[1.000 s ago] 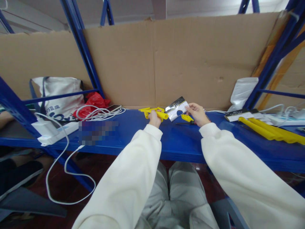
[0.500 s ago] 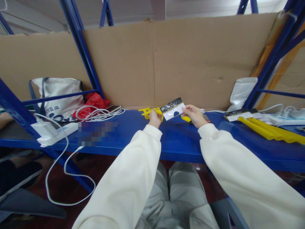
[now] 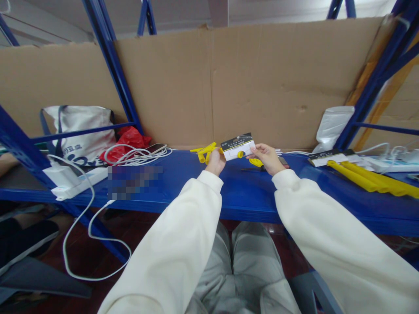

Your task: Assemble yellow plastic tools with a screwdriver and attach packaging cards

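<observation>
My right hand point(image 3: 266, 158) pinches the right edge of a black-and-white printed header card point(image 3: 235, 143) with thumb and fingers. A round hole near the card's lower edge now shows yellow. My left hand point(image 3: 217, 162) is closed at the card's left side, around a yellow plastic piece point(image 3: 205, 153) whose prongs and rounded ends stick out beyond the fingers. The piece's full shape is hidden by the hand and the card. Just below my right hand, another yellow item point(image 3: 255, 162) and a thin dark tool point(image 3: 250, 169) lie on the blue shelf point(image 3: 242, 192).
To the right lie long yellow strips point(image 3: 369, 176) and another printed card point(image 3: 330, 157), near a white plastic bag point(image 3: 334, 126). On the left are a power strip point(image 3: 78, 181), coiled white cable point(image 3: 134, 156), a red bag point(image 3: 132, 137) and a cloth tote point(image 3: 81, 131). Cardboard point(image 3: 262, 87) stands behind.
The card has turned more level, and its hole has gone from dark to yellow. The yellow piece in my left hand has tilted, its upper prong now rising to the right.
</observation>
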Demonstrator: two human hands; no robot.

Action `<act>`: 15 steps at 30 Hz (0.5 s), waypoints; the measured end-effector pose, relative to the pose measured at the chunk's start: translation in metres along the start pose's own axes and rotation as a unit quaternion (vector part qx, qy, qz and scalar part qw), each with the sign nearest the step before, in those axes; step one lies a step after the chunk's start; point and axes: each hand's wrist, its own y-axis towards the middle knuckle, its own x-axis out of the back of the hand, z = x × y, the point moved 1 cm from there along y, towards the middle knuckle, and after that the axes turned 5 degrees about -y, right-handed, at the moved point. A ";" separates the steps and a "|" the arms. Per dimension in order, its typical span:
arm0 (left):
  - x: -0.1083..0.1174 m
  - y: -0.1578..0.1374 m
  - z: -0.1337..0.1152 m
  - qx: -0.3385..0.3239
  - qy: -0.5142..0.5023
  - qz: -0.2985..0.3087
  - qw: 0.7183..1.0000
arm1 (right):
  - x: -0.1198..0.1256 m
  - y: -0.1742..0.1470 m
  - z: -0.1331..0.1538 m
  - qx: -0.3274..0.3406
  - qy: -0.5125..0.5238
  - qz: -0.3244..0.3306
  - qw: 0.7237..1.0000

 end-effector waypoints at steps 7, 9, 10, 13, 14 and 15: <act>0.000 0.000 0.004 0.025 0.039 0.040 0.998 | 0.000 0.001 -0.001 0.008 -0.009 -0.001 1.000; 0.002 0.003 0.006 0.016 0.035 0.043 0.998 | 0.000 0.002 -0.002 0.011 -0.010 0.000 1.000; 0.003 0.005 0.006 0.010 0.034 0.042 0.999 | 0.001 0.002 -0.003 0.014 -0.010 -0.001 1.000; 0.006 0.008 0.007 0.002 0.033 0.034 0.999 | 0.001 0.003 -0.004 0.021 -0.017 -0.003 1.000; 0.006 0.008 0.007 0.004 0.033 0.033 0.999 | 0.001 0.003 -0.003 0.024 -0.020 -0.003 1.000; 0.006 0.008 0.007 0.007 0.035 0.031 0.999 | 0.001 0.003 -0.003 0.027 -0.025 -0.003 0.999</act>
